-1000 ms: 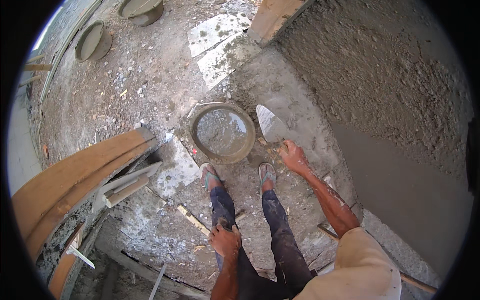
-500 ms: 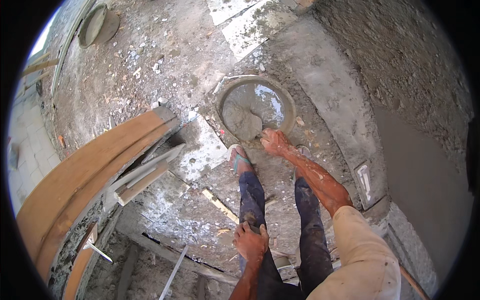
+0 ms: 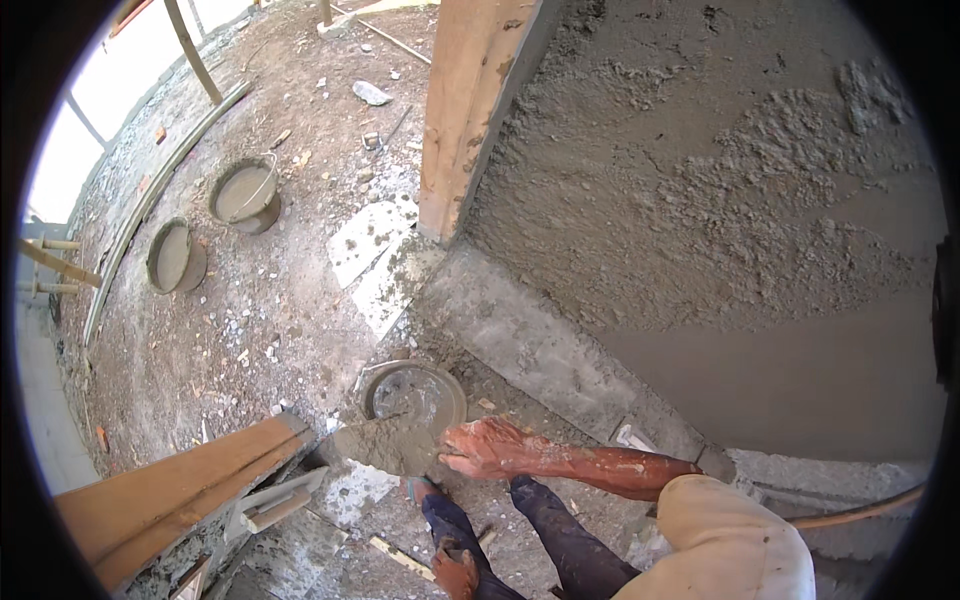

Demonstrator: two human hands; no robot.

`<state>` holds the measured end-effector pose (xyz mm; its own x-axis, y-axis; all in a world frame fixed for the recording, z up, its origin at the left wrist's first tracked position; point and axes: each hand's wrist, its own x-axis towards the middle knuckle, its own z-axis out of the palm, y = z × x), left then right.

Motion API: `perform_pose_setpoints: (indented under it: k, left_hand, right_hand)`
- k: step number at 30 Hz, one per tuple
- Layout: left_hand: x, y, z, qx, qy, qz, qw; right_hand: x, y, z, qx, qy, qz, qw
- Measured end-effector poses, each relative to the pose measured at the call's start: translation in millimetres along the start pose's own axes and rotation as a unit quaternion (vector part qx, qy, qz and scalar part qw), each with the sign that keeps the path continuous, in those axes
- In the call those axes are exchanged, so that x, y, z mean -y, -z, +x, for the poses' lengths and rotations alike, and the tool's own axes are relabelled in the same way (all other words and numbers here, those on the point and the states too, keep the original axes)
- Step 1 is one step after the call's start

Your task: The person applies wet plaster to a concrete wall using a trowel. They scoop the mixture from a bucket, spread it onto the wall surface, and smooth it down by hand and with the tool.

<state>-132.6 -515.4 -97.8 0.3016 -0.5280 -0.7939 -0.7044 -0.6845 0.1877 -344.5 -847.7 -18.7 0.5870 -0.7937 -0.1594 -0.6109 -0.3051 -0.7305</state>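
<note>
My right hand (image 3: 490,448) is closed round the handle of a trowel, reaching in from the lower right. The trowel's blade carries a heap of wet grey mortar (image 3: 385,446), which hides most of the blade. Just beyond it stands a round bucket (image 3: 458,402) with watery mortar inside. My left hand (image 3: 456,572) rests on my bent knee, fingers laid over the dark trouser cloth, holding nothing.
To the right, a wall (image 3: 700,180) bears rough and smoothed grey plaster, with a concrete ledge (image 3: 540,355) along its foot. Two mortar buckets (image 3: 262,216) stand at far left. Wooden boards (image 3: 190,500) lie at lower left. A wooden post (image 3: 470,110) rises ahead.
My right hand has lifted the trowel out of the bucket, loaded with mortar, and moved it left. The view has swung toward the plastered wall. My left hand stays on the knee.
</note>
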Motion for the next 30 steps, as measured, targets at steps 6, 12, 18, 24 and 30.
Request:
perform_pose_setpoints:
  k: [6, 12, 18, 24, 30]
  left_hand:
    - [-6.8, 1.5, -25.4, 0.066, 0.047, -0.052, 0.995]
    - [-8.0, -28.4, -18.1, 0.091, 0.082, -0.026, 0.992]
    - [-28.7, -17.4, -17.9, 0.064, 0.142, 0.047, 0.987]
    - [-56.8, 21.8, 12.8, 0.021, 0.149, 0.082, 0.985]
    - [-18.0, 5.1, 30.2, -0.005, 0.151, 0.082, 0.985]
  right_hand:
    - [87.7, 284.1, -12.5, 0.241, -0.241, 0.341, 0.876]
    - [32.6, 465.5, -11.0, -0.428, -0.225, 0.018, 0.875]
    - [5.7, 308.6, -41.3, -0.284, -0.293, 0.173, 0.896]
    - [-137.9, -16.4, -50.9, -0.032, -0.381, 0.038, 0.923]
    - [-183.0, -191.4, 47.8, 0.087, -0.345, -0.116, 0.927]
